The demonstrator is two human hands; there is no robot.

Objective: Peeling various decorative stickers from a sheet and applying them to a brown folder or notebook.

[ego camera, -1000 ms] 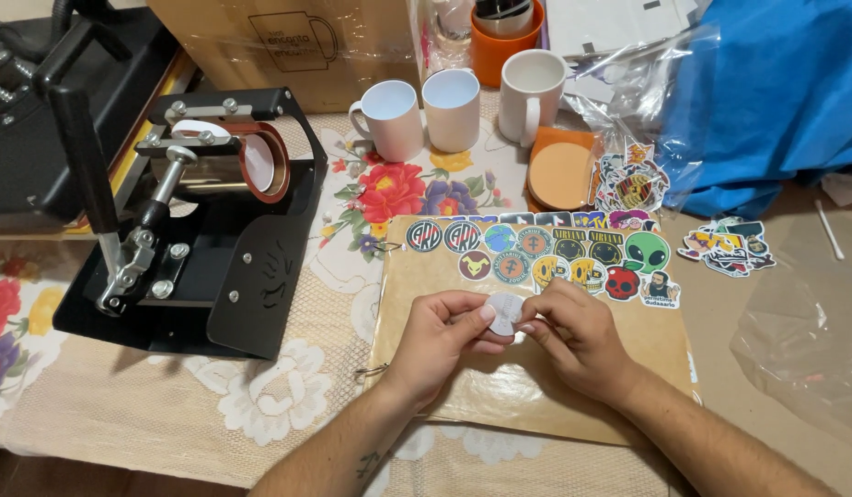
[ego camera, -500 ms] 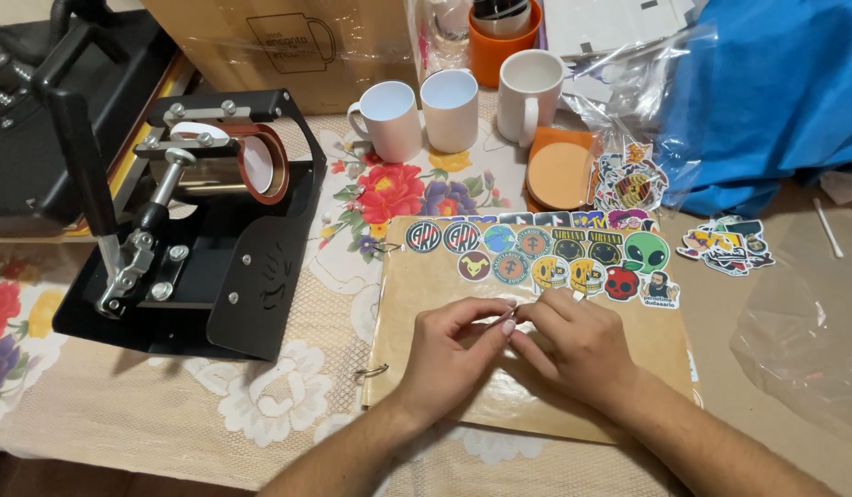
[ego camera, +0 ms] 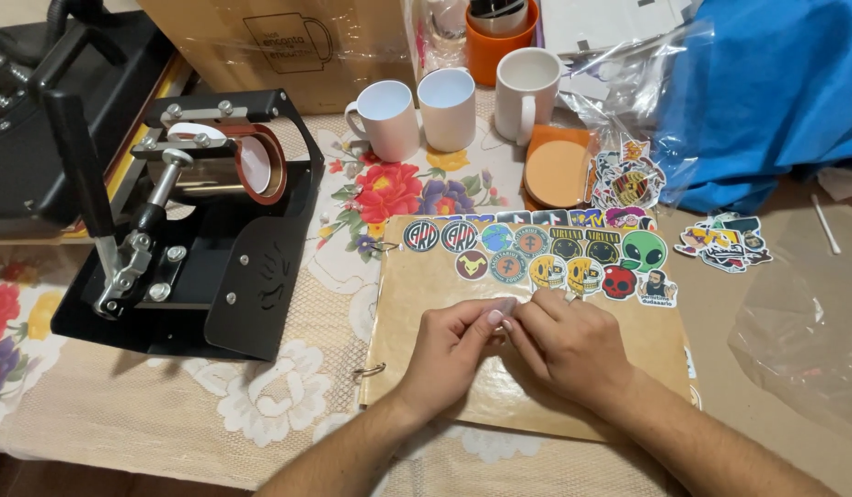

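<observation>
A brown ring-bound album cover [ego camera: 417,304] lies in front of me, with several round and shaped stickers [ego camera: 536,258] stuck along its top edge. My left hand [ego camera: 454,345] and my right hand [ego camera: 569,345] meet over the middle of the cover, fingertips pinched together on a small sticker [ego camera: 502,316] that is mostly hidden between them. Both hands rest on or just above the cover, below the row of stickers.
A black mug heat press [ego camera: 196,230] stands to the left. Three white mugs [ego camera: 449,106] and an orange cup [ego camera: 500,41] are at the back. Orange round pads [ego camera: 557,170], loose sticker piles [ego camera: 725,241], a blue cloth [ego camera: 766,92] and clear plastic bags [ego camera: 803,322] lie to the right.
My fingers have closed tighter around the small sticker, which showed as a pale disc a second ago and is now almost hidden. Both hands stay over the middle of the cover.
</observation>
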